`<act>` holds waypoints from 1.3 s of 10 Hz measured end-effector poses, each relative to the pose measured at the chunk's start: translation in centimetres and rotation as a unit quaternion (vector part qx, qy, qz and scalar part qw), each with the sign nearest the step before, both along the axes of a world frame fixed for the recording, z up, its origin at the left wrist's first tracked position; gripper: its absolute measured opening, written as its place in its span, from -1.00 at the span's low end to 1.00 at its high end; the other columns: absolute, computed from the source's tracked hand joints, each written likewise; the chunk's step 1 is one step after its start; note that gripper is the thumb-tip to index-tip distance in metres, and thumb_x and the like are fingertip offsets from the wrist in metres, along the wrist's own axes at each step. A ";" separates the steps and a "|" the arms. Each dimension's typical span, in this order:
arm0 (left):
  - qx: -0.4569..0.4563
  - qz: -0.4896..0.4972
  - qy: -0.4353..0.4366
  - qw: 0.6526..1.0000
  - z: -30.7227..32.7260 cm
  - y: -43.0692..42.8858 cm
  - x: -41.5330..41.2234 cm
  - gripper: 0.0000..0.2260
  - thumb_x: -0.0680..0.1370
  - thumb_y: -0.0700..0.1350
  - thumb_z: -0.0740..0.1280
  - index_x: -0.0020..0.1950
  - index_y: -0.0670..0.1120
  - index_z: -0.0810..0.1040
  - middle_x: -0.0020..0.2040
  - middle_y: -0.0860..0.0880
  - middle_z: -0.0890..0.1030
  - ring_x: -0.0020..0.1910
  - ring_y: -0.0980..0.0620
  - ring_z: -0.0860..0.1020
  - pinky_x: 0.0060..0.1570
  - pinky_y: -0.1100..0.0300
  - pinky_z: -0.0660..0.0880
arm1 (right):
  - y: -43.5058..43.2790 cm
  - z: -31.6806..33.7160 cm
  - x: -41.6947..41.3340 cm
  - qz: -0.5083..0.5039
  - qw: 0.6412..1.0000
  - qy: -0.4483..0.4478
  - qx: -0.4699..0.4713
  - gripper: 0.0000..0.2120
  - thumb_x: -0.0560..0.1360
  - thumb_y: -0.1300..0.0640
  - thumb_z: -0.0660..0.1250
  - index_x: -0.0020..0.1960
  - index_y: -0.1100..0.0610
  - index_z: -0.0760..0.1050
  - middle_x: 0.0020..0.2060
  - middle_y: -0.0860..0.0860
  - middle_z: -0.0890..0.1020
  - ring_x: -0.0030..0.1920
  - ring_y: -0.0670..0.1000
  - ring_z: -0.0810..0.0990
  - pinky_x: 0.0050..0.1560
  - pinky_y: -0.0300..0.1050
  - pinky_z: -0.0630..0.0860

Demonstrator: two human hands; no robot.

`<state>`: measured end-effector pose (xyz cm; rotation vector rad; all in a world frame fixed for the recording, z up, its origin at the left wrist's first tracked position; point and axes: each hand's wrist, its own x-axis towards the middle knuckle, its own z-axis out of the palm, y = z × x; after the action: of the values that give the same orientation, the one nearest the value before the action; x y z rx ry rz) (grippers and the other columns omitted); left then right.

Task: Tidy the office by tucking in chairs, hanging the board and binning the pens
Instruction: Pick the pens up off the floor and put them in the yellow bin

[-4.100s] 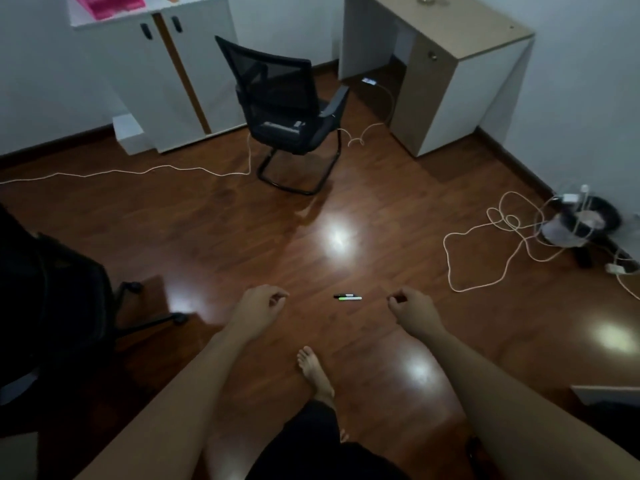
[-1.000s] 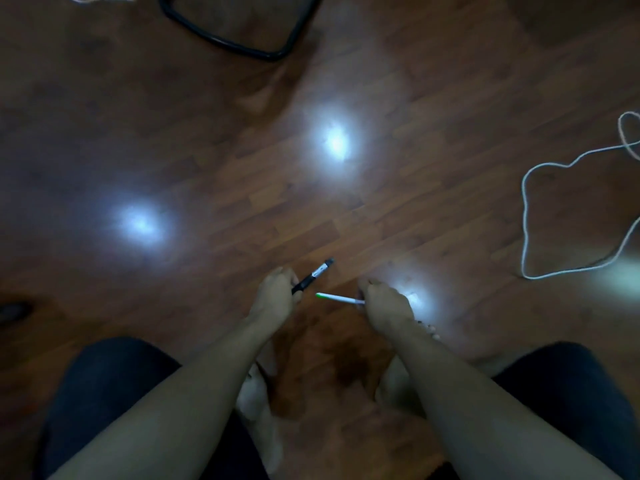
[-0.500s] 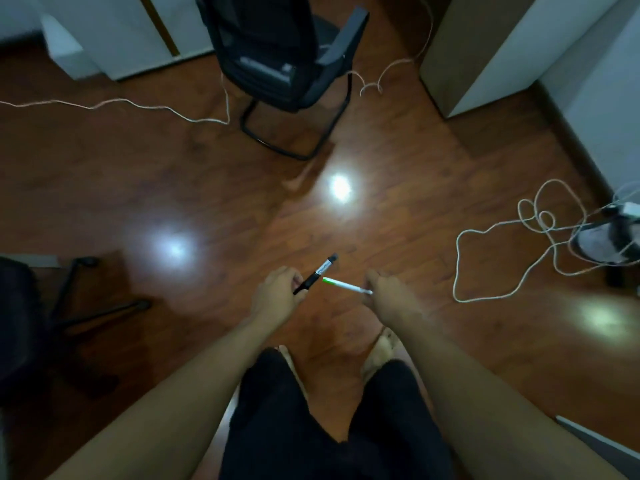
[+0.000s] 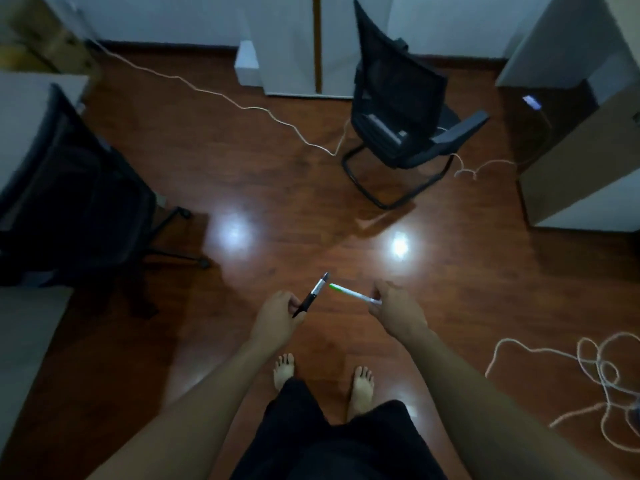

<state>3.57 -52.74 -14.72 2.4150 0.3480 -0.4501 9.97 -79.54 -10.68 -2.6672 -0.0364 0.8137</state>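
Frame blurred twd edges. L hand [image 4: 277,317] was closed on the black pen [image 4: 310,295], gripped at its lower end; grey tip pointed up and away from the grip. R hand [image 4: 398,315] pinched the white pen [image 4: 351,293] at one end, fingertips hidden behind the hand; green tip stuck out left of the grip, just beside the black pen's tip, apart. Sled-base chair [image 4: 405,126] stood well beyond both grips; wheeled chair [image 4: 79,202] far left, dark, partly cut off. No bin or other container made out.

The wheeled chair [image 4: 69,188] and tangled cable [image 4: 595,372] are cut off by frame edges.
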 end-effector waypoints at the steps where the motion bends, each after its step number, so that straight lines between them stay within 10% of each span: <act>1: -0.001 0.085 -0.009 0.996 0.2 0.8 -3.2 -0.86 0.50 -0.12 0.53 -0.07 -0.04 0.59 -0.14 0.08 0.52 -0.17 0.05 0.49 -0.25 0.17 0.31 | 1.1 0.7 0.6 0.064 0.998 -0.016 0.013 -0.80 0.47 0.01 0.46 0.04 0.02 0.52 -0.05 0.08 0.70 -0.03 0.21 0.67 -0.13 0.02 0.56; 8: -0.080 0.483 -0.039 0.871 2.3 7.9 -24.0 -0.86 0.56 -0.09 0.52 0.02 -0.01 0.58 -0.10 0.04 0.68 -0.09 0.03 0.65 -0.03 0.02 0.61 | 21.2 4.2 -6.0 0.418 0.907 -0.009 0.045 -0.72 0.59 0.02 0.42 0.26 0.10 0.57 0.14 0.14 0.69 0.18 0.22 0.66 0.20 0.07 0.60; 13: -0.045 0.604 -0.059 0.793 6.2 26.7 -39.8 -0.78 0.49 -0.10 0.59 0.07 0.01 0.63 -0.06 0.12 0.67 -0.14 0.22 0.61 -0.24 0.35 0.45 | 47.3 3.9 -18.7 0.548 0.827 -0.050 0.114 -0.83 0.52 -0.07 0.45 -0.06 -0.09 0.46 -0.13 -0.07 0.64 -0.12 0.02 0.63 -0.14 -0.01 0.58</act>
<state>-36.18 -26.04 -8.54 1.6254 1.5979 0.2727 -8.69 -32.28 -6.78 -2.2720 -1.6844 0.8454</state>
